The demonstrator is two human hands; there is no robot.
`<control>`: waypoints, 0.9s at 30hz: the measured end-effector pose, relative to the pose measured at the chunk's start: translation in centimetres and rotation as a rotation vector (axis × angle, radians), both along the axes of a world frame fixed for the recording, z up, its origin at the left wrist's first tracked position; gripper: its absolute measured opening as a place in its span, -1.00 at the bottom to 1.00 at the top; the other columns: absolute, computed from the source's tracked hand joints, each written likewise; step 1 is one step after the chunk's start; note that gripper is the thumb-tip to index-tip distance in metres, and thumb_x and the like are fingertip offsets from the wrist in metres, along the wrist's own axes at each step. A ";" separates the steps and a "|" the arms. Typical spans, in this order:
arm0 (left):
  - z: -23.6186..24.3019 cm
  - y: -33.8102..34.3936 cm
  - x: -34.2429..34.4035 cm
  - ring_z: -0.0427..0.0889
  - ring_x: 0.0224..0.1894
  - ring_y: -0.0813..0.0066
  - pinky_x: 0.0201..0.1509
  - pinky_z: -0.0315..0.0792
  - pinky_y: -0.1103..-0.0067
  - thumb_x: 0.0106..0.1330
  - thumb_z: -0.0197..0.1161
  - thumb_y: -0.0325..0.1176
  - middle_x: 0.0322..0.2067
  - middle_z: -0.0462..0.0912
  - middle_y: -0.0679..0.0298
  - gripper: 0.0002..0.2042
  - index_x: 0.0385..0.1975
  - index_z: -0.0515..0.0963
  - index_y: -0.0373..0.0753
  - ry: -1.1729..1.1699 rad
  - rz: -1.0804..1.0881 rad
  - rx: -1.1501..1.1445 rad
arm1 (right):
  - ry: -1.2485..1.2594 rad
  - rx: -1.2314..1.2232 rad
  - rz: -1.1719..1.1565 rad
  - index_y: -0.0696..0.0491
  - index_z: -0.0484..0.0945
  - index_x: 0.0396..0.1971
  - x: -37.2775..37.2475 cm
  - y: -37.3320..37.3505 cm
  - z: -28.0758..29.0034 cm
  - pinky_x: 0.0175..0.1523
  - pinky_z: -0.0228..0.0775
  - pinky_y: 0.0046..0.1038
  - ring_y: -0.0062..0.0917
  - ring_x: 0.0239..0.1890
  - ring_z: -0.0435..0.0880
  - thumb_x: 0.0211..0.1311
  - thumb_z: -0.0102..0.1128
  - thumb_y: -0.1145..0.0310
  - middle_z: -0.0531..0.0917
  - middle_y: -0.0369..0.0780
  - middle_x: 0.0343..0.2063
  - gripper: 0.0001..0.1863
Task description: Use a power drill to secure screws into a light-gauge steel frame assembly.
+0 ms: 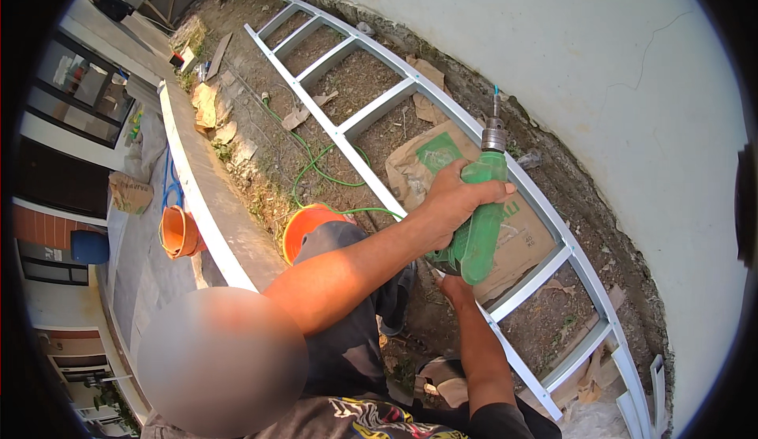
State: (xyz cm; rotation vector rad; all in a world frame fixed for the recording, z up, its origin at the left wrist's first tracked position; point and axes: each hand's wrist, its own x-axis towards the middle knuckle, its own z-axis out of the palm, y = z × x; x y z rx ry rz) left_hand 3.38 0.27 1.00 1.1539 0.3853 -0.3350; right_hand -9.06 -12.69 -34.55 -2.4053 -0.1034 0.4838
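My left hand (462, 198) is closed round the body of a green power drill (483, 218). The drill's metal chuck (493, 136) points away from me and holds a thin bit with a bluish tip. Below the drill's rear end, my right hand (455, 289) is by the near rail of a silver metal frame. Its fingers are mostly hidden, so I cannot tell whether it grips the rail or the drill. The ladder-like frame (379, 109), with several crossbars, lies under the drill, along the wall.
A pale wall (584, 44) rises on the right. Flattened paper sacks (521, 242) lie beneath the frame. A green cord (312, 163) loops over the dirt. An orange bucket (298, 230) stands near my knee, and another orange bucket (180, 232) is beyond the low concrete ledge (209, 194).
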 end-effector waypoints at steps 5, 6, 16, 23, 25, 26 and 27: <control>0.2 1.1 -0.1 0.65 -0.29 0.43 -0.27 0.58 0.47 0.07 0.53 -0.30 -0.23 0.61 0.14 -0.32 0.14 0.33 -0.43 0.008 -0.032 -0.014 | 0.106 -0.118 0.224 0.01 0.54 0.10 0.7 -2.3 7.5 0.04 0.49 -0.09 -0.04 0.01 0.65 0.16 0.30 0.11 0.68 0.01 -0.03 -0.48; 0.1 1.2 0.0 0.65 -0.27 0.42 -0.26 0.58 0.47 0.06 0.53 -0.30 -0.21 0.60 0.12 -0.26 0.19 0.28 -0.47 0.007 -0.041 -0.019 | 0.100 -0.122 0.224 0.01 0.54 0.10 0.7 -2.9 7.4 0.04 0.49 -0.09 -0.04 0.01 0.65 0.16 0.30 0.11 0.68 0.01 -0.03 -0.48; 1.4 2.1 -0.7 0.64 -0.23 0.39 -0.26 0.60 0.46 0.05 0.53 -0.31 -0.19 0.58 0.09 -0.13 0.29 0.16 -0.55 0.012 -0.032 -0.020 | 0.256 -0.259 0.221 -0.02 0.48 0.14 -1.9 -8.9 6.7 0.07 0.50 -0.06 0.00 -0.05 0.66 -0.03 0.40 0.30 0.68 0.05 -0.14 -0.37; 0.1 0.4 0.0 0.61 -0.43 0.47 -0.41 0.59 0.47 0.10 0.50 -0.35 -0.36 0.58 0.24 -0.53 -0.05 0.42 -0.32 -0.002 0.006 -0.093 | 0.174 -0.401 -0.017 -0.02 0.52 0.13 -3.3 -8.2 3.8 0.14 0.50 -0.11 -0.07 0.07 0.62 -0.01 0.51 0.17 0.64 0.03 -0.04 -0.35; 0.6 0.5 0.0 0.59 -0.51 0.49 -0.46 0.57 0.49 0.14 0.48 -0.33 -0.43 0.56 0.29 -0.64 -0.15 0.47 -0.26 0.029 -0.013 -0.067 | -0.010 -0.065 -0.216 0.10 0.51 0.19 -1.5 -8.6 6.0 0.20 0.46 -0.19 -0.03 0.11 0.59 0.04 0.50 0.10 0.60 0.10 0.06 -0.28; 0.5 0.9 0.1 0.63 -0.48 0.45 -0.49 0.60 0.44 0.11 0.51 -0.34 -0.39 0.58 0.20 -0.54 -0.11 0.41 -0.35 0.019 -0.058 -0.138 | -0.031 0.144 -0.344 0.14 0.47 0.24 0.1 -8.8 7.8 0.24 0.40 -0.14 -0.10 0.13 0.60 0.14 0.43 0.03 0.59 0.07 0.11 -0.27; 0.2 1.7 -0.1 0.61 -0.52 0.46 -0.52 0.59 0.43 0.11 0.51 -0.34 -0.42 0.57 0.22 -0.60 -0.17 0.44 -0.32 0.000 -0.034 -0.160 | 0.160 0.409 -0.527 0.17 0.46 0.25 1.9 -7.1 13.2 0.24 0.40 -0.22 -0.19 0.10 0.63 0.24 0.32 -0.07 0.61 0.04 0.09 -0.26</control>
